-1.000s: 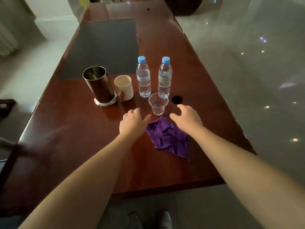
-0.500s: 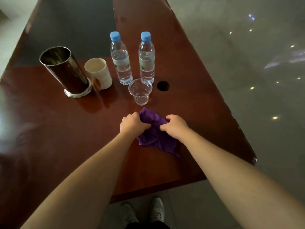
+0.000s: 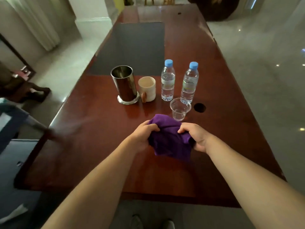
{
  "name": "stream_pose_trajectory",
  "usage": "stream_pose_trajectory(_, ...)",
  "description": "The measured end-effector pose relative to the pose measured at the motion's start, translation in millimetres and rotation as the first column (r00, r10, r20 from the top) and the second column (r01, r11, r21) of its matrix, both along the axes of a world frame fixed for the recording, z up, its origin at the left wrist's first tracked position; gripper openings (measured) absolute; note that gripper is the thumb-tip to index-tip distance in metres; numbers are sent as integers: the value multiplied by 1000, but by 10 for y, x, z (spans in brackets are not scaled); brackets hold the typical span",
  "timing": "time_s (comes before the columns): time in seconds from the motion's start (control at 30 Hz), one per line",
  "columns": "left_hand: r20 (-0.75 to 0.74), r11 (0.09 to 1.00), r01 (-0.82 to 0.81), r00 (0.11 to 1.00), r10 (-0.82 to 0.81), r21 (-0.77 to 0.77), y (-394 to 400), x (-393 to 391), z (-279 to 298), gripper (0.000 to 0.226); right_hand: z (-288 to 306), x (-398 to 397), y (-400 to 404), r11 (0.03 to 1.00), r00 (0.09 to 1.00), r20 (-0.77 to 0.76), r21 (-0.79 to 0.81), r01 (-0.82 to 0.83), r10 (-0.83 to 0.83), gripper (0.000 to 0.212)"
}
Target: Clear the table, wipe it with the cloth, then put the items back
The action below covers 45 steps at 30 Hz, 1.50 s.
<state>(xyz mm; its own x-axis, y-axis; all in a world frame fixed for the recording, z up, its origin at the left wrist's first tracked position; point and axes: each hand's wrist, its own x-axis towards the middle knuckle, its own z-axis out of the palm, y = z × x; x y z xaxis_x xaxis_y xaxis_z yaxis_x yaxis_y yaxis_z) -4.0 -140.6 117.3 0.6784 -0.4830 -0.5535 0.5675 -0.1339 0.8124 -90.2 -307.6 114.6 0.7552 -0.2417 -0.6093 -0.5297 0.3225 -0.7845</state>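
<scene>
A purple cloth (image 3: 170, 141) is bunched up and lifted just above the red-brown wooden table (image 3: 92, 146). My left hand (image 3: 143, 136) grips its left side and my right hand (image 3: 196, 138) grips its right side. Beyond the cloth stand a clear plastic cup (image 3: 179, 109), two water bottles with blue caps (image 3: 168, 80) (image 3: 189, 82), a cream mug with a brown handle (image 3: 147, 88) and a tall shiny metal canister (image 3: 124, 84).
A dark grey mat (image 3: 132, 47) lies on the far half of the table. A round cable hole (image 3: 199, 107) sits right of the cup. A dark chair (image 3: 14, 146) stands at the left edge. Shiny tiled floor lies to the right.
Both hands reached for the cloth lying flat, closed on it, and have now gathered and raised it off the table. The head view has swung back up and left.
</scene>
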Motion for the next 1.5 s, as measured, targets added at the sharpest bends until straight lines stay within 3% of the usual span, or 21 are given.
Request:
stream_pose_trajectory(0.07, -21, 997, -59, 998, 58, -41, 302, 14, 129, 42, 111, 139, 178, 995, 997, 5, 70, -73, 73, 13)
stream_pose_trajectory(0.17, -44, 982, -168, 985, 165, -84, 818, 58, 301, 44, 264, 400, 544, 971, 978, 39, 115, -209, 206, 21)
stream_pose_trajectory(0.33, -2, 946, -317, 948, 317, -75, 1827, 147, 586, 53, 454, 906, 1363, 882, 889, 85, 115, -456, 449, 49)
stream_pose_trajectory(0.57, 114, 839, -538, 832, 543, -74, 3365, 132, 1002, 55, 656, 1447, 2939, 695, 737, 233, 246, -676, 634, 37)
stream_pose_trajectory(0.77, 189, 723, -688, 704, 684, -56, 4538, 64, 1339, 54, 899, 1646, 4219, 565, 620, 204, 269, -780, 758, 45)
stream_pose_trajectory(0.87, 218, 662, -749, 642, 735, -22, 5024, 90, 1505, 48, 1003, 1728, 4732, 504, 556, 209, 254, -826, 805, 33)
stream_pose_trajectory(1.03, 208, 636, -768, 636, 743, 79, 5652, 104, 1466, 35, 1042, 1738, 5417, 531, 548, 209, 136, -836, 810, 8)
stream_pose_trajectory(1.1, 196, 616, -777, 629, 752, 129, 5783, 125, 1328, 37, 985, 1723, 5561, 544, 527, 198, -41, -838, 826, 3)
stream_pose_trajectory(1.2, 205, 601, -770, 637, 743, 216, 5874, 160, 1093, 42, 859, 1710, 5620, 491, 463, 163, -291, -821, 871, 28)
stream_pose_trajectory(1.3, 265, 579, -752, 656, 707, 317, 5904, 195, 890, 46, 769, 1687, 5593, 508, 471, 197, -428, -748, 860, 53)
stream_pose_trajectory(1.4, 284, 602, -674, 733, 618, 429, 5889, 233, 780, 43, 698, 1703, 5549, 523, 476, 235, -524, -672, 848, 57)
stream_pose_trajectory(1.5, 285, 606, -578, 809, 514, 547, 5886, 280, 765, 34, 715, 1687, 5451, 481, 423, 236, -538, -692, 875, 59)
